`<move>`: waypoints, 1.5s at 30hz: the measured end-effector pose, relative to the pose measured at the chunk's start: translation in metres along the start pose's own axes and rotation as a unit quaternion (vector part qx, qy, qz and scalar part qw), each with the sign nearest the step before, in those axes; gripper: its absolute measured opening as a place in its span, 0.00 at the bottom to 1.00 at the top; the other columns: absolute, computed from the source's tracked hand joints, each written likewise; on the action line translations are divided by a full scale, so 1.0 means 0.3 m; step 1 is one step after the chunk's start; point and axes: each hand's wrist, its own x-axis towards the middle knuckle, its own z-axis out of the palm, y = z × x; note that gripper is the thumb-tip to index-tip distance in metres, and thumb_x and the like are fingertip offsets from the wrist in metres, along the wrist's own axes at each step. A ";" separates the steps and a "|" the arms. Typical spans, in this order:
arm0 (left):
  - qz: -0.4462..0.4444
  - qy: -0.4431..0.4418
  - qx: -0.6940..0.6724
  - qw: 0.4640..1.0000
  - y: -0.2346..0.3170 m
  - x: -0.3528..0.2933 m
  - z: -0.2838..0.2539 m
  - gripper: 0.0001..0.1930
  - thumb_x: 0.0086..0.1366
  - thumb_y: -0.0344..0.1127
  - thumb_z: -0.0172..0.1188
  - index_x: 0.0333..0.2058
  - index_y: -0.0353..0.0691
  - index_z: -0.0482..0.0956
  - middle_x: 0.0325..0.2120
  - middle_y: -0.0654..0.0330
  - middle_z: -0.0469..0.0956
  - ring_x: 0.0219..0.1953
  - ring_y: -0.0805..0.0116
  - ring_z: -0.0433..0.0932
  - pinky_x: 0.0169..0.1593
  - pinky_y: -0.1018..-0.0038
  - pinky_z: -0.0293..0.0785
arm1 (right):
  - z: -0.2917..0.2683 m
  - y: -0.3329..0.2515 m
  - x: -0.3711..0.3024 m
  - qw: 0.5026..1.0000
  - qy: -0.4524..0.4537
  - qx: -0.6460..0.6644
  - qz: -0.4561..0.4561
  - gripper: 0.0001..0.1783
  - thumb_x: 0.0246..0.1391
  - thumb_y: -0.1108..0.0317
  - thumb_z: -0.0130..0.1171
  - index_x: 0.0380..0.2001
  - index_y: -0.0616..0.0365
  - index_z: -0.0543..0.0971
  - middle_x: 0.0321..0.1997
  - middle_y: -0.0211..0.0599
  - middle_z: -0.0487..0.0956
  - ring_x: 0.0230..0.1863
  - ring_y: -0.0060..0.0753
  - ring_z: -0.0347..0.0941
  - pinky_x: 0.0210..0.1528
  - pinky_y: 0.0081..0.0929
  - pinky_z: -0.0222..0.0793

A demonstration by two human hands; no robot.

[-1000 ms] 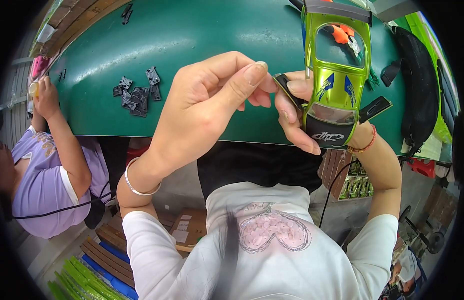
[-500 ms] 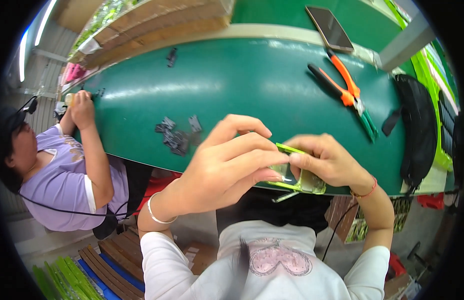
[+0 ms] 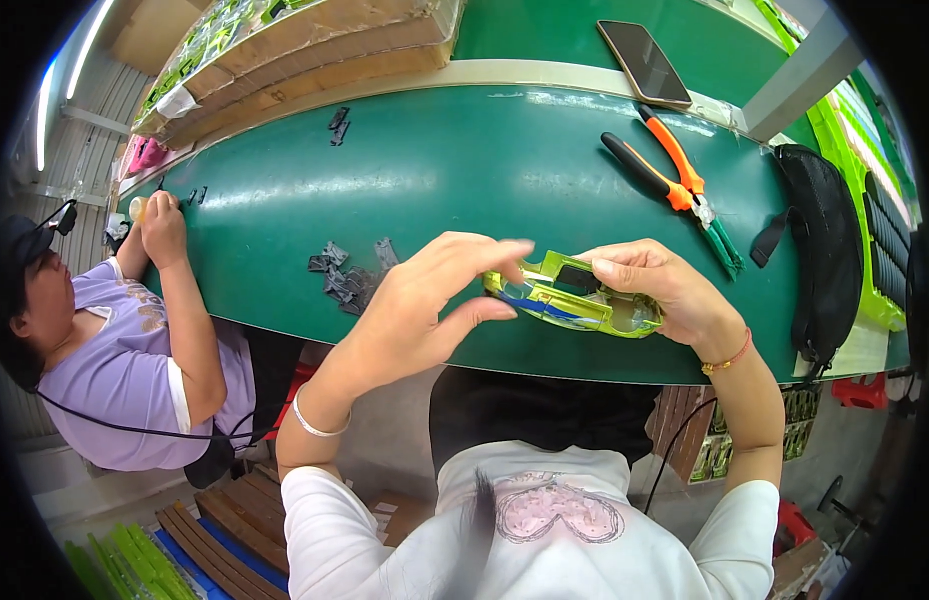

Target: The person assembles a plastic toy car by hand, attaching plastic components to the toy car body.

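A lime-green plastic casing (image 3: 585, 318) is held up over the table's near edge. It has see-through parts, a blue curved strip along its near side and a small black rectangular piece (image 3: 577, 280) in its middle. My right hand (image 3: 660, 285) grips its right end, thumb on top and fingers beneath. At its left end, my left hand (image 3: 425, 300) closes round it, with the thumb on the near side and the fingers on the far side. Left of my left hand, a loose pile of small dark grey plastic pieces (image 3: 340, 280) lies on the table.
Orange-and-black-handled pliers (image 3: 685, 185) lie on the green table (image 3: 465, 180), below a phone (image 3: 645, 62). A black pouch (image 3: 830, 260) is at the right edge. Cardboard boxes (image 3: 305, 70) stand at the back left. A person in a purple shirt (image 3: 130, 370) works at the left.
The casing has turned so its broad side and black piece show. My left hand's fingers have shifted to its left end. The view has moved slightly.
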 end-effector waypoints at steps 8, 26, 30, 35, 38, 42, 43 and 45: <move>0.019 0.124 -0.062 0.990 -0.060 -0.004 -0.105 0.11 0.53 0.20 0.75 0.35 0.37 0.84 0.36 0.58 0.85 0.42 0.66 0.83 0.49 0.71 0.77 | 0.015 -0.043 -0.022 0.977 -0.064 0.192 -0.070 0.42 0.76 0.37 0.30 0.65 0.65 0.73 0.34 0.42 0.82 0.16 0.21 0.67 0.18 0.20 0.62; -0.123 0.346 0.460 0.808 -0.606 0.539 -1.054 0.15 0.63 0.51 0.70 0.37 0.46 0.92 0.22 0.52 0.85 0.29 0.55 0.85 0.39 0.63 0.77 | 0.031 -0.044 -0.017 0.997 -0.055 -0.004 -0.063 0.21 0.73 0.61 0.54 0.59 0.65 0.79 0.36 0.36 0.81 0.29 0.18 0.69 0.33 0.18 0.70; -0.198 0.301 0.409 0.838 -0.576 0.563 -1.086 0.21 0.69 0.56 0.61 0.34 0.45 0.91 0.29 0.49 0.86 0.35 0.51 0.86 0.44 0.57 0.78 | 0.031 -0.053 -0.019 0.998 -0.029 0.014 -0.054 0.20 0.72 0.62 0.56 0.57 0.68 0.80 0.34 0.41 0.82 0.26 0.20 0.70 0.32 0.18 0.70; -0.248 0.353 0.550 0.715 -0.633 0.609 -1.199 0.18 0.68 0.52 0.63 0.44 0.45 0.88 0.42 0.51 0.86 0.47 0.50 0.85 0.51 0.56 0.79 | 0.032 -0.058 -0.007 0.999 -0.027 0.004 -0.035 0.18 0.72 0.66 0.55 0.57 0.67 0.80 0.34 0.40 0.82 0.27 0.20 0.70 0.32 0.19 0.69; -0.322 0.276 0.583 0.693 -0.711 0.647 -1.264 0.23 0.64 0.51 0.67 0.50 0.42 0.85 0.48 0.50 0.85 0.52 0.49 0.84 0.57 0.55 0.78 | 0.025 -0.052 -0.001 0.999 -0.033 0.006 -0.024 0.18 0.73 0.66 0.54 0.58 0.64 0.80 0.35 0.36 0.81 0.28 0.19 0.70 0.32 0.18 0.69; -0.359 0.180 0.545 0.736 -0.760 0.676 -1.335 0.23 0.61 0.50 0.69 0.44 0.33 0.86 0.45 0.41 0.85 0.50 0.46 0.84 0.55 0.57 0.78 | 0.018 -0.053 0.015 0.999 -0.042 0.011 -0.012 0.17 0.74 0.66 0.54 0.59 0.61 0.80 0.35 0.31 0.81 0.29 0.18 0.70 0.33 0.18 0.69; -0.318 0.185 0.580 0.726 -0.759 0.689 -1.314 0.23 0.61 0.49 0.70 0.42 0.33 0.86 0.44 0.41 0.85 0.50 0.45 0.84 0.55 0.57 0.78 | 0.020 -0.056 0.016 0.999 -0.035 0.015 -0.011 0.17 0.74 0.66 0.54 0.59 0.61 0.80 0.35 0.31 0.81 0.29 0.18 0.70 0.33 0.18 0.69; -0.279 0.196 0.617 0.709 -0.747 0.678 -1.332 0.22 0.57 0.46 0.71 0.41 0.31 0.85 0.43 0.39 0.85 0.49 0.44 0.84 0.54 0.57 0.79 | 0.027 -0.063 0.028 0.999 -0.049 -0.002 -0.015 0.17 0.74 0.67 0.54 0.59 0.61 0.80 0.35 0.31 0.80 0.29 0.18 0.70 0.34 0.19 0.70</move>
